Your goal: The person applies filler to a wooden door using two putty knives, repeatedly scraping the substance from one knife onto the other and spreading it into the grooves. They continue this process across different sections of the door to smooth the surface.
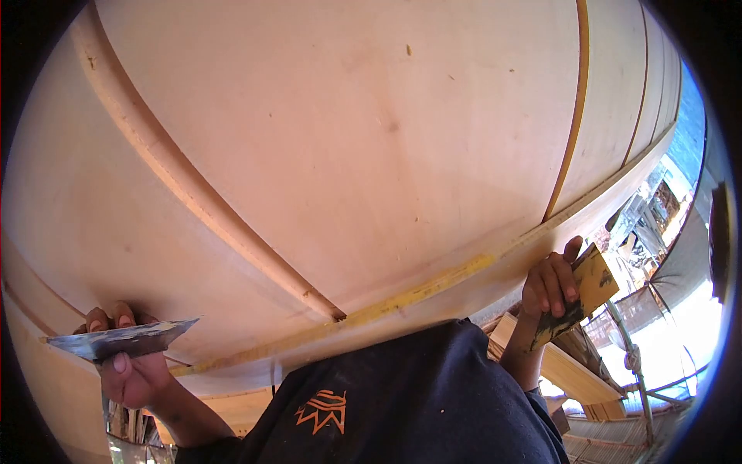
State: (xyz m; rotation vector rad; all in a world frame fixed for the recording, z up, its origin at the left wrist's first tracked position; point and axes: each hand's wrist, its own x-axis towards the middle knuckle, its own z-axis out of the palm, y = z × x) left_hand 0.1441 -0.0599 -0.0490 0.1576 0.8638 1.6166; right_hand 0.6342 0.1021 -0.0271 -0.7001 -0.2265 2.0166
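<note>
My left hand [130, 367], at the lower left, grips a flat, smeared grey metal blade [127, 339], with the thumb below it and the fingers behind. On the right, my right hand [550, 284] holds a yellow rectangular plate [595, 282] marked with dark smears. Both hands are raised beneath a large curved pale wooden surface [371, 155] with long ribs across it. A yellowish strip [417, 294] runs along its lower edge, between the two hands.
A thick wooden rib [193, 182] crosses the left side of the surface. Wooden boards [576, 375] lie at the lower right, beside a tied pole [634, 359]. My dark shirt [417, 394] fills the bottom centre.
</note>
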